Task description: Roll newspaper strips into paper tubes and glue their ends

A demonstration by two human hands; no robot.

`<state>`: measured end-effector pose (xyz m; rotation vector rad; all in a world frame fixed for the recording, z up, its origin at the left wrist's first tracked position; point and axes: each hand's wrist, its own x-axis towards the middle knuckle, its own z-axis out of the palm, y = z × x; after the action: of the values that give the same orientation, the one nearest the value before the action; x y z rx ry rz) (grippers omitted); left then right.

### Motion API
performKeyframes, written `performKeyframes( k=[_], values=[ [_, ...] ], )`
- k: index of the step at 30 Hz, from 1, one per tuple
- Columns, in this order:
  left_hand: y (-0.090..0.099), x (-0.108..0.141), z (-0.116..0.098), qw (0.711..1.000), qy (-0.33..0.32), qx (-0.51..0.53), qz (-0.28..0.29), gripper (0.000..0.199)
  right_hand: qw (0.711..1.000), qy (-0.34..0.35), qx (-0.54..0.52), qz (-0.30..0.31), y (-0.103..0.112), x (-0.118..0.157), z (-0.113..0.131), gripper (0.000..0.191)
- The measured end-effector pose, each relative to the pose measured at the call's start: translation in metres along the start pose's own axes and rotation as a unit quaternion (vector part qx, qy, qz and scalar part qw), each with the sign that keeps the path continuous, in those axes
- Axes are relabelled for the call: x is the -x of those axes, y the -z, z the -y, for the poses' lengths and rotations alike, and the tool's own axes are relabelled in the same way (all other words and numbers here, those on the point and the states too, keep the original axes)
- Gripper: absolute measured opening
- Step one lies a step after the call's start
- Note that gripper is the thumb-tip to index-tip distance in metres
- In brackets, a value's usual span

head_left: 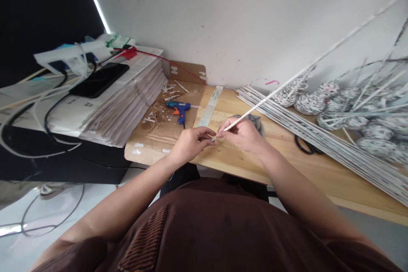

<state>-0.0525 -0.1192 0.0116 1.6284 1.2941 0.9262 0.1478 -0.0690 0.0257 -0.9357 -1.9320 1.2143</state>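
Two hands hold one slim, straight white rod (pixel 287 84): the right hand (pixel 244 134) pinches it near its lower end, the left hand (pixel 191 144) pinches the tip, above the wooden table (pixel 234 162). One blue plastic glue gun (pixel 181 111) lies on brown cardboard (pixel 148 148), near one flat, pale strip (pixel 210 107). Rightward lie one bundle (pixel 318 137) of thin sticks and several knobbly coils (pixel 314 98).

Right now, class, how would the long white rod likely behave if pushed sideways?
The white rod is probably fairly stiff, running nearly straight beyond the right hand. It seems light, being pinched near one end. Its long free span may sway.
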Motion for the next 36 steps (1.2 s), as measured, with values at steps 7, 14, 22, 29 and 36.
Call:
performKeyframes(
  k=[7, 14, 22, 29, 36],
  values=[
    [0.005, 0.016, -0.004, 0.998, -0.06, 0.009, -0.029, 0.035, 0.998, -0.006, -0.057, 0.036, -0.025, 0.029, 0.02, 0.024],
    [0.001, 0.029, -0.004, 0.99, -0.107, -0.034, -0.079, 0.031, 0.995, -0.018, -0.082, -0.06, -0.044, 0.048, 0.022, 0.017],
    [0.008, 0.03, -0.003, 0.976, -0.025, 0.186, -0.106, 0.037, 0.98, 0.011, -0.129, -0.151, -0.054, 0.055, 0.032, 0.025],
    [0.009, 0.029, -0.005, 0.823, 0.174, 0.528, -0.117, 0.011, 0.959, 0.079, -0.121, -0.245, -0.054, 0.049, 0.037, 0.021],
    [-0.016, 0.036, -0.028, 0.767, 0.169, 0.619, -0.005, 0.008, 0.957, 0.119, -0.069, -0.254, -0.069, 0.043, 0.028, 0.016]
  ],
)
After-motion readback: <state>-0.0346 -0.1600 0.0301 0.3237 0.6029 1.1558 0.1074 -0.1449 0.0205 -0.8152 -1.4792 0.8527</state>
